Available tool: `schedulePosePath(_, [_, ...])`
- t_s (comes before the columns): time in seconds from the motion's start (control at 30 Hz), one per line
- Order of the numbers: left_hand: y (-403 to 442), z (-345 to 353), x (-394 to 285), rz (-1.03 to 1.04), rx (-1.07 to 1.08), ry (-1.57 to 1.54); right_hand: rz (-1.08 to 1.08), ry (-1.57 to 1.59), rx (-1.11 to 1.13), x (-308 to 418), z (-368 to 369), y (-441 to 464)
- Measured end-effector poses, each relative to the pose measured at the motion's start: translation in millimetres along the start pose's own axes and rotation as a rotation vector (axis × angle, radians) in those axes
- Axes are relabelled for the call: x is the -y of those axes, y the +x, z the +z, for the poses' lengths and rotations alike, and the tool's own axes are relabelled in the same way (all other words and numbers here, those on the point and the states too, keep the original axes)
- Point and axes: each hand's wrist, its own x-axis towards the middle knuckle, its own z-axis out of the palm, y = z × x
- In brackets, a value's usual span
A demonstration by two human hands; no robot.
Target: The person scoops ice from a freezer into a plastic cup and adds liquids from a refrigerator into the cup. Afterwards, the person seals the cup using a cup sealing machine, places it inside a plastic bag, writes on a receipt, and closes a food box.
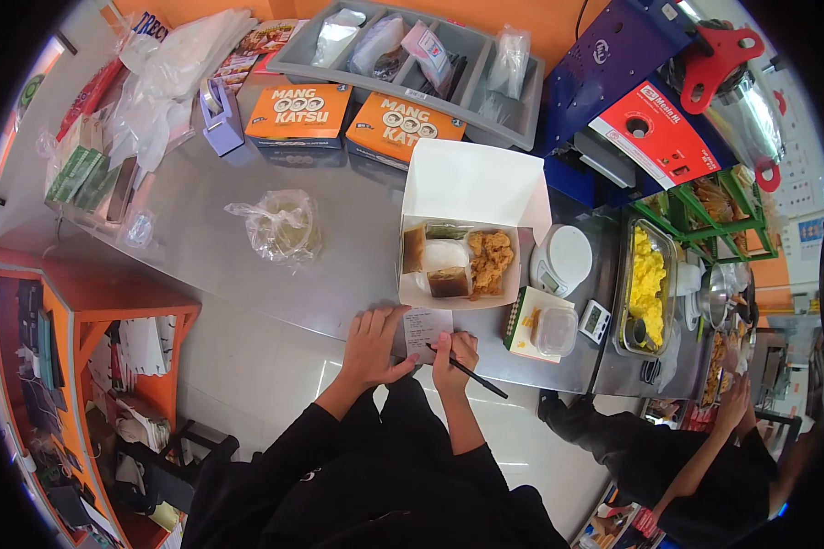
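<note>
A small printed receipt (423, 331) lies at the counter's front edge, just before an open white food box (471, 183). My left hand (373, 346) holds the receipt at its left side, with the thumb along the lower edge. Closed around a black pen (478, 377), my right hand (455, 360) rests on the receipt's right side, the pen's tip near the paper. Inside the box are fried chicken (491, 263), a white rice-like portion (446, 253), toasted bread pieces (449, 281) and a green wrapped item (445, 231).
A tied plastic bag (284, 227) sits left of the box. To the right are a white scale (563, 261), a small clear tub (555, 330), a timer (595, 320) and a tray of yellow food (647, 284). A co-worker (696, 467) in black stands at right.
</note>
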Motion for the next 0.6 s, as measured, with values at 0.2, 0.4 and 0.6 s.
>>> schedulePosePath(0.2, [-0.5,3.5,-0.8,-0.011,-0.012,0.021,-0.074,-0.051,0.031,-2.6,-1.3,2.0])
schedulePosePath(0.4, [0.0,2.1,-1.8,-0.017,0.000,0.027,0.250,0.195,-0.115,-2.0,-2.6,-3.7])
schedulePosePath(0.6, [-0.4,2.7,-1.9,-0.014,-0.015,0.027,0.103,0.083,-0.047,-1.8,-4.2,-3.9])
